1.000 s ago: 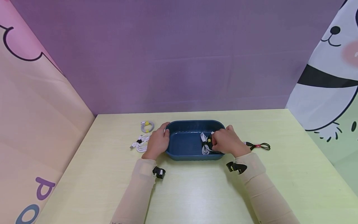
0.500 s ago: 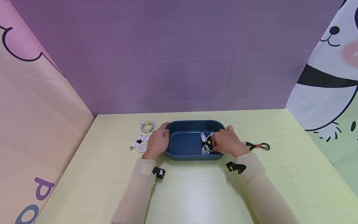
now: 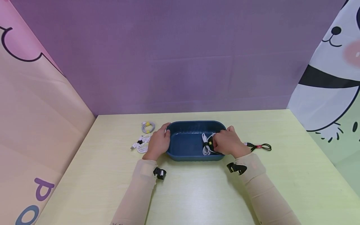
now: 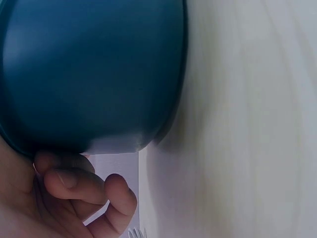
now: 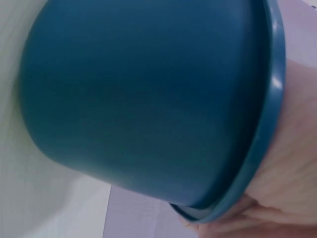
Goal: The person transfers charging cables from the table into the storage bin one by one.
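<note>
A dark blue plastic basin [image 3: 185, 157] stands on the table. My left hand [image 3: 158, 142] grips its left end, thumb over the rim; in the left wrist view the curled fingers [image 4: 74, 186] lie along the outer wall. My right hand [image 3: 229, 142] reaches over the right rim, its curled fingertips down inside, on a black cable [image 3: 211, 145] with a yellow tie, mostly hidden by the hand. Right beside it in the basin lies a coiled white cable [image 3: 206, 148] with a black strap. The right wrist view shows mainly the basin's outer wall [image 5: 138, 99].
Left of the basin lie a white cable coil [image 3: 142, 144] with a black strap and a greyish cable ring [image 3: 148, 127] with yellow ties. Beyond my right wrist is a black cable [image 3: 261, 147] tied in red. A purple backdrop [image 3: 191, 62] rises behind the table [image 3: 191, 193].
Almost nothing differs; my right wrist and forearm have shifted very slightly left, while the left hand, the basin and the cables stay in place.
</note>
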`<state>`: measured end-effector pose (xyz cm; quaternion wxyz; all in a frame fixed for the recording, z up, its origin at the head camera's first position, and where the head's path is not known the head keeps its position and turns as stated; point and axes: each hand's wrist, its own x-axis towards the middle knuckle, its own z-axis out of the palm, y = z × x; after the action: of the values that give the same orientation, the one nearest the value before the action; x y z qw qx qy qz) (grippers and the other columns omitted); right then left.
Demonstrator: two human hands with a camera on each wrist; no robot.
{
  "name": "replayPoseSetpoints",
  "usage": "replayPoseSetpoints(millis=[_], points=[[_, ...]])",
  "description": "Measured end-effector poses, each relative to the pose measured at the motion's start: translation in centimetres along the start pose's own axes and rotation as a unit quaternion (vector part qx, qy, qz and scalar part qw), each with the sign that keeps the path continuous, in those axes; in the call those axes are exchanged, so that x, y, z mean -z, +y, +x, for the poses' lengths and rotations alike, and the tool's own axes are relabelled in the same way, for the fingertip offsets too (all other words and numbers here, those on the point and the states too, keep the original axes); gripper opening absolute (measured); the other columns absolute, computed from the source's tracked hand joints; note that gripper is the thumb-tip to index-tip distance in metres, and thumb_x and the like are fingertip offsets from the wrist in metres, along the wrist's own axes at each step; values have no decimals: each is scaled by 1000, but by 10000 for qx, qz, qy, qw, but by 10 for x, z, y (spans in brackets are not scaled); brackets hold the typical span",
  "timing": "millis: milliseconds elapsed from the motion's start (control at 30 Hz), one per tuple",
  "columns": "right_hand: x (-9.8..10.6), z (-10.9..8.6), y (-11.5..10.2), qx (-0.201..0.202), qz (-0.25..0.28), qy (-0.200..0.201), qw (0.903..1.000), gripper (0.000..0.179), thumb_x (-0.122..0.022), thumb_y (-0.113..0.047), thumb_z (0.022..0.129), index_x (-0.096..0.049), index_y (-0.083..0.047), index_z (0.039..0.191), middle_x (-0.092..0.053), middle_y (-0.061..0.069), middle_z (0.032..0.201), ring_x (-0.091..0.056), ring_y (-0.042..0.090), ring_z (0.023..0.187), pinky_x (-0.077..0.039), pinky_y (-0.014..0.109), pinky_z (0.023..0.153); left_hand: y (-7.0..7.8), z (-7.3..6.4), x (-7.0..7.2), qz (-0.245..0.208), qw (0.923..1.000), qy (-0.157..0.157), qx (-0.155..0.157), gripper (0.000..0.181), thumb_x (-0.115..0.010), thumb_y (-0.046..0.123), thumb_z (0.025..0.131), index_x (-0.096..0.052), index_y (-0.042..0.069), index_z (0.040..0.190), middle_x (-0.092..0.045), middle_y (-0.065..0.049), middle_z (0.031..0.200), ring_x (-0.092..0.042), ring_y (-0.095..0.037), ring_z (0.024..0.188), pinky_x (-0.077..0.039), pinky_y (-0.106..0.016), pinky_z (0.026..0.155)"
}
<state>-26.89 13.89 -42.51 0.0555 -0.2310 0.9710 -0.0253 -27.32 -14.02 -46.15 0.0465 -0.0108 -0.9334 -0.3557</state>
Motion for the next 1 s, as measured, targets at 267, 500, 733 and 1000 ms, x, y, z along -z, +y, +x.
replayPoseSetpoints(millis=[267,500,733,1000], points=[[3,0,5,155,497,223,9984,35,-67,-14,91,-57,-20,58,-46,-8,55,-49,12,61,-28,47,83,-1,-1,-1,3,10000,-7,5,44,-40,24,109,-49,16,151,-67,-18,134,-68,-34,102,-54,-50,88],[7,0,14,60,1065,692,9919,13,-66,-19,96,-72,-13,87,-64,-5,68,-55,12,64,-48,40,78,-1,1,-3,17,10000,-56,0,44,-42,24,109,-48,17,152,-72,-17,117,-63,-29,84,-48,-42,74],[17,-3,24,-185,1573,1151,9806,9,-66,-17,96,-71,-10,93,-66,-1,76,-56,15,68,-48,34,66,-3,2,-3,13,10000,4,-44,43,-43,24,109,-50,16,151,-72,-16,115,-65,-29,89,-51,-45,78],[24,-9,43,-790,1723,1394,9719,15,-63,-22,98,-71,-9,99,-69,3,80,-57,19,69,-43,31,61,-5,2,-1,1,9999,94,-78,43,-44,24,108,-52,15,149,-73,-16,110,-66,-30,91,-52,-47,81]])
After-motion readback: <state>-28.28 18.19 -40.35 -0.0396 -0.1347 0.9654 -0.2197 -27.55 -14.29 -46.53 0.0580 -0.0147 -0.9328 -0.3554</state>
